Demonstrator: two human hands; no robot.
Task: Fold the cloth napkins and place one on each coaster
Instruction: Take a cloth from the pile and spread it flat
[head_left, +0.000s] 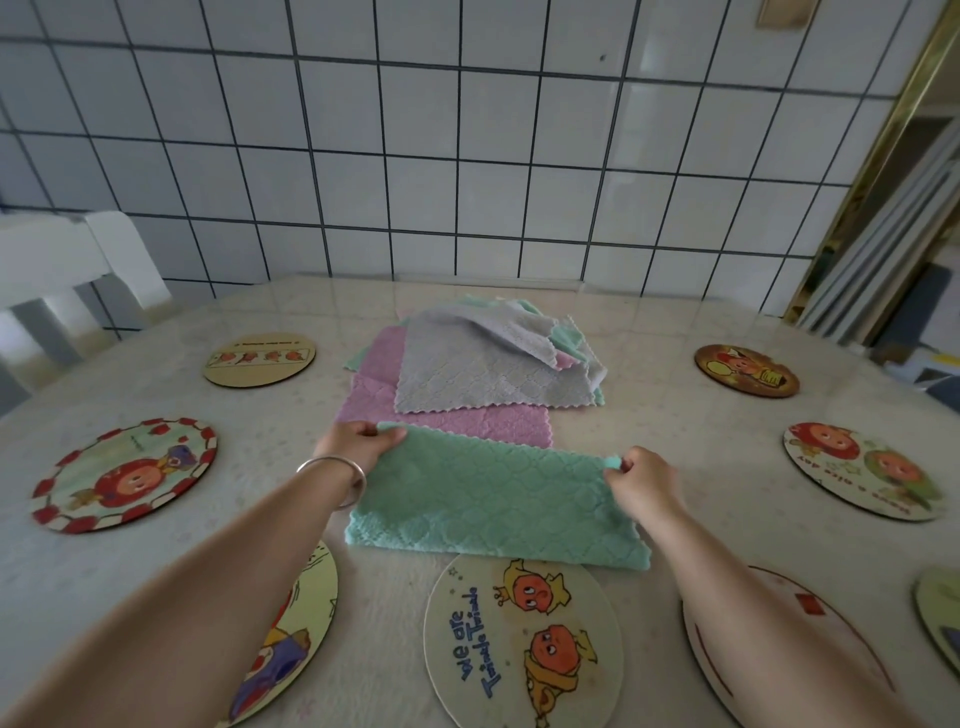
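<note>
Left hand (358, 447) and right hand (644, 480), arms outstretched, each in pinching grip.

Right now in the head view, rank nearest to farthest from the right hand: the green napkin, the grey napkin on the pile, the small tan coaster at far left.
1. Green napkin, pinched in the right hand.
2. Grey napkin, pile centre.
3. Tan coaster, far left.

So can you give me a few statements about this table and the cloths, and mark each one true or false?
1. Both hands, left and right, pinch corners of the green napkin. True.
2. A grey napkin lies on top of the pile. True.
3. The cartoon coaster nearest the person already holds a folded napkin. False: it is bare, with only the green napkin's edge reaching it.
4. The left wrist is bare. False: it wears a silver bangle.
</note>
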